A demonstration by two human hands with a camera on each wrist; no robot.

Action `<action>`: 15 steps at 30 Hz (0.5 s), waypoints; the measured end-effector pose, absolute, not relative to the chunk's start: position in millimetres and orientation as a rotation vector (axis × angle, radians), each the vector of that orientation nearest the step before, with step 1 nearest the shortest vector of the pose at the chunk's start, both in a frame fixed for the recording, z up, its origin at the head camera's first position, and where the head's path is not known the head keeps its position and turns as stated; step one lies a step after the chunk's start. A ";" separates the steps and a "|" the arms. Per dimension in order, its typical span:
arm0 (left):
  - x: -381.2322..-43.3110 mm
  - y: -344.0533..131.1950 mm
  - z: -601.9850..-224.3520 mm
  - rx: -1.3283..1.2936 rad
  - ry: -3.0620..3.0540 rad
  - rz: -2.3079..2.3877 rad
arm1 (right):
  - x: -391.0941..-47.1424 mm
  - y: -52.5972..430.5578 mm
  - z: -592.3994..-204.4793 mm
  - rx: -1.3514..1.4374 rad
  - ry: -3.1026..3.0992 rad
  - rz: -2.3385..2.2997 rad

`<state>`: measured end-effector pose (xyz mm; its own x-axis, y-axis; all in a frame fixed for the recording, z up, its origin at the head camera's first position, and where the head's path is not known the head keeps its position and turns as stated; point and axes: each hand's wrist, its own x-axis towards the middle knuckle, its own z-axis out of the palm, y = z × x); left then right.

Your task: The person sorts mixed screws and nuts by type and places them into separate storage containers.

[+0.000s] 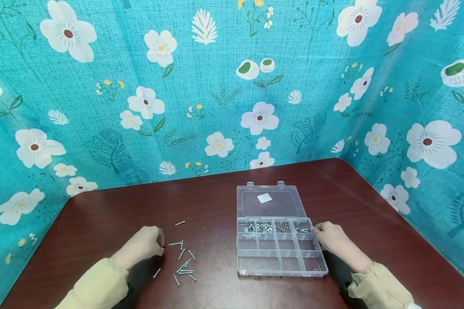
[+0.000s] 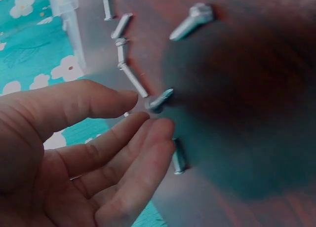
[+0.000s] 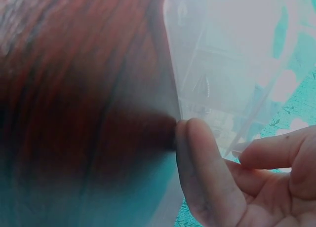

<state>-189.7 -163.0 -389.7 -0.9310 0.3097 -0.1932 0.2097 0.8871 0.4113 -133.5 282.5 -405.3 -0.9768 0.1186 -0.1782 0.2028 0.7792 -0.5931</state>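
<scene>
My left hand (image 1: 144,245) is low over the table, left of several loose metal screws (image 1: 185,271). Its thumb and fingers are slightly apart in the left wrist view, with one screw (image 2: 159,101) just past the fingertips and another screw (image 2: 178,157) beside the fingers. On the right, my right hand (image 1: 332,239) holds the right edge of a clear plastic compartment box (image 1: 282,273), thumb and fingers at its side wall. The box's lid (image 1: 251,201) lies folded back. Small nuts and washers (image 1: 264,227) and a few screws sit in its rear compartments.
A dark reddish-brown table (image 1: 209,201) carries everything. Behind and beside it hangs a turquoise floral curtain (image 1: 201,90). A single screw (image 1: 180,222) lies farther back, and one more screw (image 1: 157,272) lies in front of my left hand.
</scene>
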 end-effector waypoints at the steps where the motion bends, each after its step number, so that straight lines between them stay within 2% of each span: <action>1: -189.3 -162.9 -391.2 0.398 2.805 0.564 | -133.6 282.7 -405.3 0.257 2.839 -0.966; 15: -187.6 -155.7 -402.8 0.437 2.862 0.459 | -132.4 281.5 -403.6 0.252 2.847 -0.961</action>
